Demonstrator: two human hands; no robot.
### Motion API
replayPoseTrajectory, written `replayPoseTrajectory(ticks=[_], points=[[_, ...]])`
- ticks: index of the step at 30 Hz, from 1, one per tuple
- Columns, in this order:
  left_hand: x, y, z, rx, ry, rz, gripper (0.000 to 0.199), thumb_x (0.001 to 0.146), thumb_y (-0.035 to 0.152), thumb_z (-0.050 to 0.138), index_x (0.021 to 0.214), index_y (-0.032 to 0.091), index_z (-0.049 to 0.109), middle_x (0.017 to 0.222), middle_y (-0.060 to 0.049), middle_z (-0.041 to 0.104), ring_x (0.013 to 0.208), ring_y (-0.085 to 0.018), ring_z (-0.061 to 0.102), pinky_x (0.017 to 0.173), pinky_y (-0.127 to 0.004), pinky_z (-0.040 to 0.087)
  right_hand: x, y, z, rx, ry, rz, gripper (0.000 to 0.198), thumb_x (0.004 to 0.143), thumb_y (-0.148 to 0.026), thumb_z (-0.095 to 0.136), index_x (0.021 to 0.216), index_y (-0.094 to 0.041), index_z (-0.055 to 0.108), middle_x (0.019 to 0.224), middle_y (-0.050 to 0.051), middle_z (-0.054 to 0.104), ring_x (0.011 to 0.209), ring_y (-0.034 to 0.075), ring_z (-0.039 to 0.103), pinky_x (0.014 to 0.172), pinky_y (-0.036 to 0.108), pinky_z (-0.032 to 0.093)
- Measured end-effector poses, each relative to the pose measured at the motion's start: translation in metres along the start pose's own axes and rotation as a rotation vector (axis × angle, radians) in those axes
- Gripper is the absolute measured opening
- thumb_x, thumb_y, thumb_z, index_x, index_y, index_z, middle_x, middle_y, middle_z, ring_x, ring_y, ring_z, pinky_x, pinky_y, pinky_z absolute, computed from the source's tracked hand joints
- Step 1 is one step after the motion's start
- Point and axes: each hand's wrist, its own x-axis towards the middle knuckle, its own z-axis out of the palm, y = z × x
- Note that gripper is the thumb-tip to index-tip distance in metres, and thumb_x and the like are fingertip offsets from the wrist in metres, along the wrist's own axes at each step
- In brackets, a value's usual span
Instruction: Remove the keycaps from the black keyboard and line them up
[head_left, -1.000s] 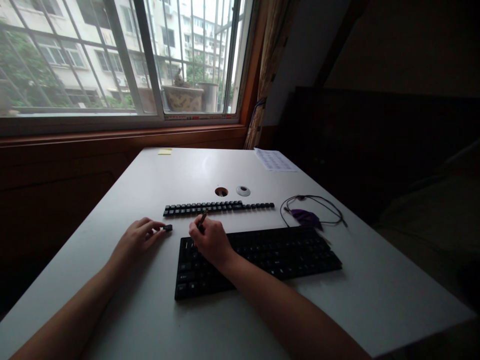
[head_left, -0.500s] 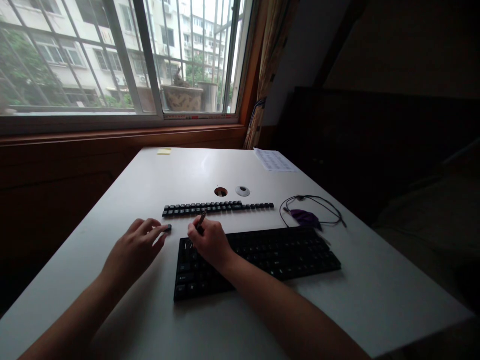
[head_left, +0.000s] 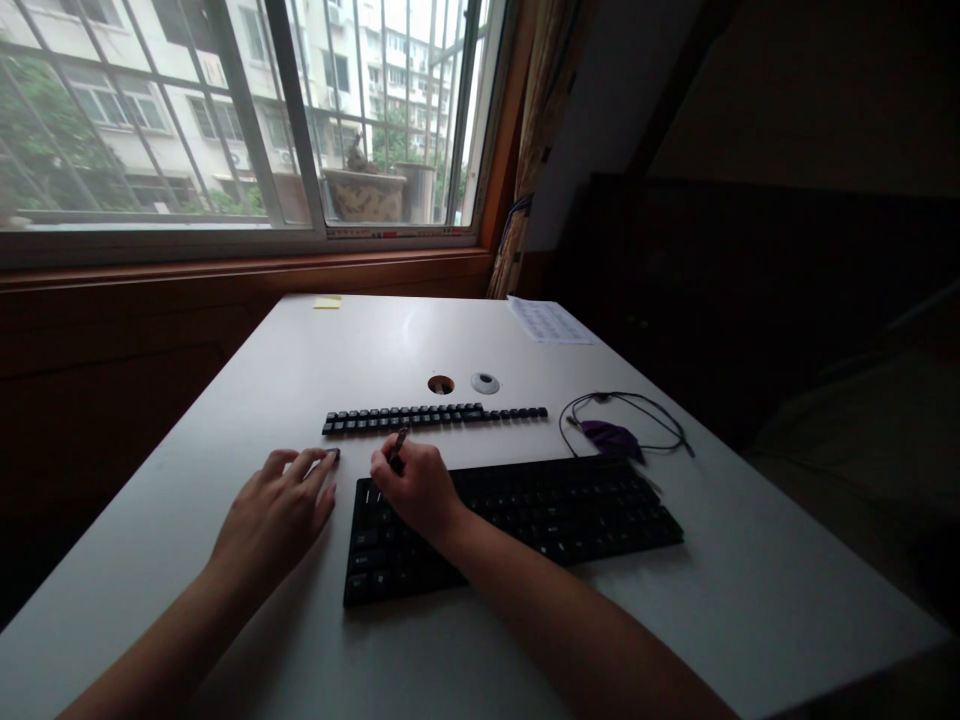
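My left hand [head_left: 274, 500] lies low over the white table with its fingers stretched forward. One fingertip touches a small black keycap [head_left: 335, 454] at the tabletop and partly covers it. My right hand [head_left: 416, 485] is closed round a slim dark pen-like tool [head_left: 398, 446], its upper end sticking out above the fist; the lower end is hidden. This hand is over the upper left part of a black keyboard [head_left: 555, 510], where a few pale slots show. Behind both hands, black keycaps [head_left: 405, 418] stand lined up in two rows, the front row hidden in part.
A coiled black cable [head_left: 652, 400] and a purple cloth-like item [head_left: 613, 438] lie behind the keyboard's right side. Farther back are a round table hole [head_left: 441, 384], a white ring cover [head_left: 485, 383], printed paper [head_left: 551, 322] and yellow notes [head_left: 328, 302]. The table [head_left: 187, 450] stands by a barred window.
My left fingers have slid slightly forward, covering more of the keycap, and look flatter. My right hand keeps its grip on the tool, which has moved slightly left.
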Motion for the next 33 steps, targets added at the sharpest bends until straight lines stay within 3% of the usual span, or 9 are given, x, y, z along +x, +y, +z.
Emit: replayPoseTrajectory(ticks=[8, 33], points=[[0.002, -0.006, 0.006, 0.003, 0.023, -0.062, 0.045, 0.092, 0.035, 0.048, 0.134, 0.020, 0.057, 0.129, -0.010, 0.062, 0.115, -0.036, 0.049, 0.090, -0.047, 0.046, 0.000, -0.003, -0.002, 0.005, -0.015, 0.003, 0.020, 0.090, -0.028, 0.050, 0.075, -0.018, 0.058, 0.064, 0.001, 0.060, 0.061, 0.013, 0.058, 0.063, 0.024, 0.042], [0.008, -0.012, 0.014, 0.048, 0.048, -0.043, 0.044, 0.093, 0.032, 0.047, 0.134, 0.020, 0.056, 0.129, -0.009, 0.061, 0.118, -0.034, 0.049, 0.096, -0.047, 0.045, 0.000, 0.000, 0.002, -0.011, -0.024, -0.023, 0.020, 0.091, -0.029, 0.049, 0.079, -0.017, 0.061, 0.066, 0.001, 0.063, 0.061, 0.013, 0.059, 0.063, 0.024, 0.042]])
